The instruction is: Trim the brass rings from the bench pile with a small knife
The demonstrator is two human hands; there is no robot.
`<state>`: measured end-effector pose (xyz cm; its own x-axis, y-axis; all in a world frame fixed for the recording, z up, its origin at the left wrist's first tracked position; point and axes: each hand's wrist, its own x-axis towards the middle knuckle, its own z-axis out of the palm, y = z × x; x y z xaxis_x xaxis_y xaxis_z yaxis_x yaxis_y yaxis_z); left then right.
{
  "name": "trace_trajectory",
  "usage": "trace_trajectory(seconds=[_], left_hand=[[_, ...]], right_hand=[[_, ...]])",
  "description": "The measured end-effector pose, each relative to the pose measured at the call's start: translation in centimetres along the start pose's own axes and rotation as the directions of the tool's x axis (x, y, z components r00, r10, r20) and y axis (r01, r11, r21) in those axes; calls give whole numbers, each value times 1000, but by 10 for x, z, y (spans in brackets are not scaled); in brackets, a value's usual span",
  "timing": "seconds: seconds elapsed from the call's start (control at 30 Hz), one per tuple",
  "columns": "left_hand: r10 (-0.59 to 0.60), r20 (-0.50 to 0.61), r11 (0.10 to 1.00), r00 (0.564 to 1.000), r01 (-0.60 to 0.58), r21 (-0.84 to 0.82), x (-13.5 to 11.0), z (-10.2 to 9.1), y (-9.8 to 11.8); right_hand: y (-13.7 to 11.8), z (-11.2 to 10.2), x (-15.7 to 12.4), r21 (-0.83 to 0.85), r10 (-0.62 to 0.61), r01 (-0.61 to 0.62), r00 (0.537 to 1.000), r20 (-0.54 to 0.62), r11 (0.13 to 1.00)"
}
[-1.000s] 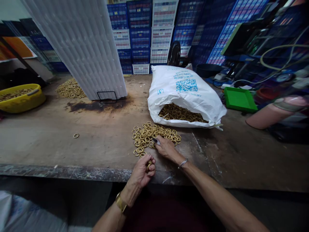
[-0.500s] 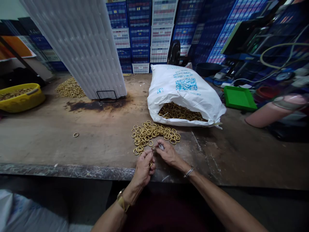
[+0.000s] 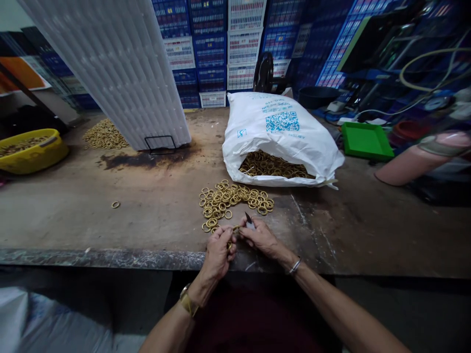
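My left hand (image 3: 219,252) is closed on several small brass rings near the table's front edge. My right hand (image 3: 261,236) is pinched on a small dark pointed tool (image 3: 248,220) and meets the left hand at one ring (image 3: 235,228) held between them. Just beyond my fingers lies a loose pile of brass rings (image 3: 231,201) on the worn wooden table (image 3: 154,206). Behind the pile, an open white sack (image 3: 283,142) lies on its side, full of more rings.
A single ring (image 3: 115,204) lies alone at the left. A yellow tub (image 3: 31,149) of rings stands far left, another ring heap (image 3: 105,135) beside a white corrugated panel (image 3: 121,73). A green tray (image 3: 365,142) sits right; stacked crates (image 3: 221,54) line the back.
My right hand drew back from the ring pile toward me and met my left hand. The left hand rose slightly to join it over a ring.
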<state>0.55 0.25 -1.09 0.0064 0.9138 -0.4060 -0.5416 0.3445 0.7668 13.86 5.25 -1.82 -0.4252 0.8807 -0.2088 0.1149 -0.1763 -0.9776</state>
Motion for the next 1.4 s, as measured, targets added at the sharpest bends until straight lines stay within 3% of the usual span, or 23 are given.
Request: trace_trajectory(seconds=[0.27, 0.5, 0.63, 0.73, 0.8, 0.9, 1.2, 1.4], left_hand=[[-50, 48, 989, 998, 43, 141, -2, 0, -1], [-107, 139, 991, 985, 94, 97, -5, 2, 1], [-47, 114, 993, 992, 34, 114, -5, 1, 0], [6, 73, 987, 997, -18, 158, -4, 0, -1], [30, 65, 983, 997, -41, 177, -3, -1, 0], [34, 46, 982, 998, -41, 184, -3, -2, 0], [43, 39, 983, 998, -50, 178, -1, -5, -5], [66, 57, 985, 996, -74, 158, -4, -4, -4]], right_hand=[[-5, 4, 1, -70, 25, -31, 996, -87, 997], [-11, 5, 2, -117, 73, -83, 993, -89, 990], [-7, 1, 3, -319, -30, -27, 984, -174, 947], [-6, -2, -4, -557, -178, 131, 983, -31, 820], [-7, -2, -10, -661, -200, 205, 976, 85, 721], [-10, 1, -15, -739, -194, 239, 970, 148, 630], [-9, 6, -14, -790, -191, 221, 972, 134, 571], [-13, 5, -11, -831, -106, 163, 986, 125, 532]])
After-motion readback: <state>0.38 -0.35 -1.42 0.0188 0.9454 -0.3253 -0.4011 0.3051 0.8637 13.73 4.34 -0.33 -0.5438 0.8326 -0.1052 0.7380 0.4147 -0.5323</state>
